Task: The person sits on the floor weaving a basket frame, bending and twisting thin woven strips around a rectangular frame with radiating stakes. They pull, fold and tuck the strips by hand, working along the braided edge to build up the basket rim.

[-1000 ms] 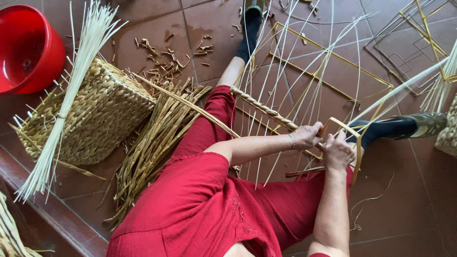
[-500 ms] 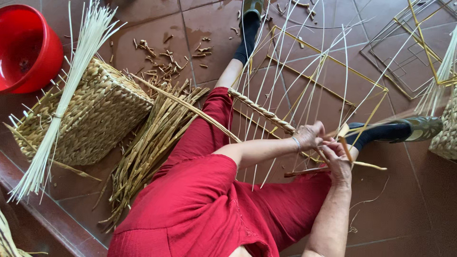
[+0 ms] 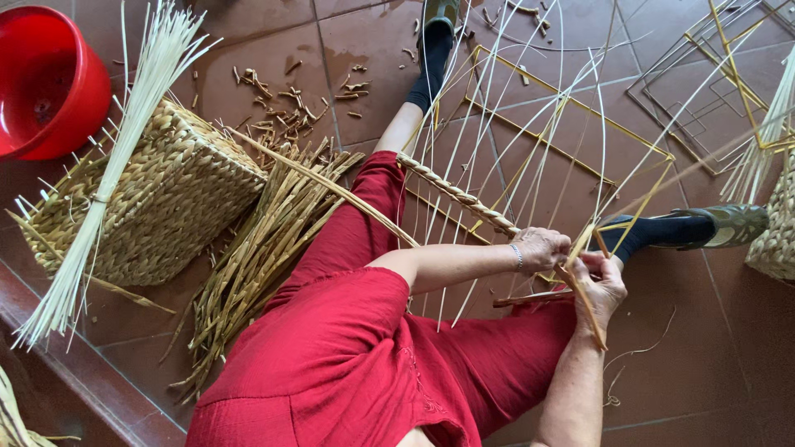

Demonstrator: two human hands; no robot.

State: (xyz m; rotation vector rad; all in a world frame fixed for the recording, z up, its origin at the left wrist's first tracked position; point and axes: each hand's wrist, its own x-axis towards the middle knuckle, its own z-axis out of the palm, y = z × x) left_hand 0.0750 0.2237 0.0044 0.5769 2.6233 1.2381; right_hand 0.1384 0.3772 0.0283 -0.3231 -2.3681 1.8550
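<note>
Head view looks down on a terracotta tiled floor (image 3: 712, 364) where a person in red clothing sits. A woven straw basket (image 3: 166, 199) lies beside a red plastic bucket (image 3: 41, 79). Loose dry reed strands (image 3: 257, 248) are heaped by the leg. Between the legs stands a yellow wire frame with pale upright canes (image 3: 530, 124). The left hand (image 3: 542, 248) pinches the braided edge; the right hand (image 3: 600, 285) grips a flat reed strip (image 3: 580, 294).

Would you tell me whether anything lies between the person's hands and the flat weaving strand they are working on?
Nothing visible does: the left hand and right hand already touch the flat strand, close beside the thin pale stakes.
</note>
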